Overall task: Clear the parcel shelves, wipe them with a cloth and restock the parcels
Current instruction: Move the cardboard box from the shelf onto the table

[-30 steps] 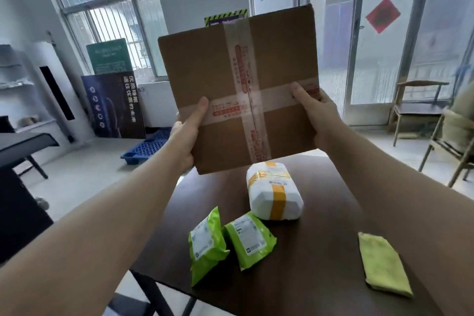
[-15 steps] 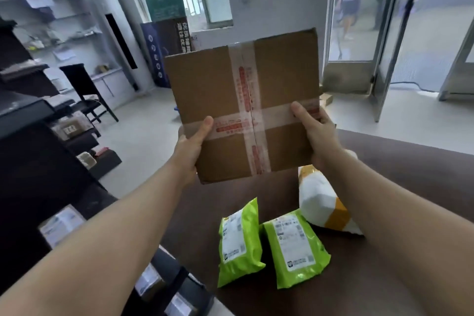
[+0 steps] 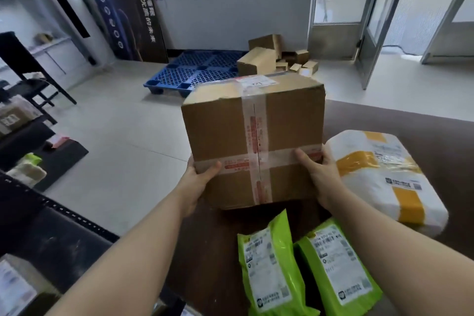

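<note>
Both hands are clamped on the cardboard box. The left hand is on its left edge and the right hand on its right edge. The thumbs press across the near, taped face, and the fingers go out of sight round the sides. The box hangs low over the left end of the dark table; I can't tell if its base touches. Just right of it lies a white parcel banded in yellow tape. Nearer, the left green mailer and the right green mailer lie side by side, labels up. A black shelf stands near left. Far back on the floor are a blue pallet and a heap of small cartons.
</note>
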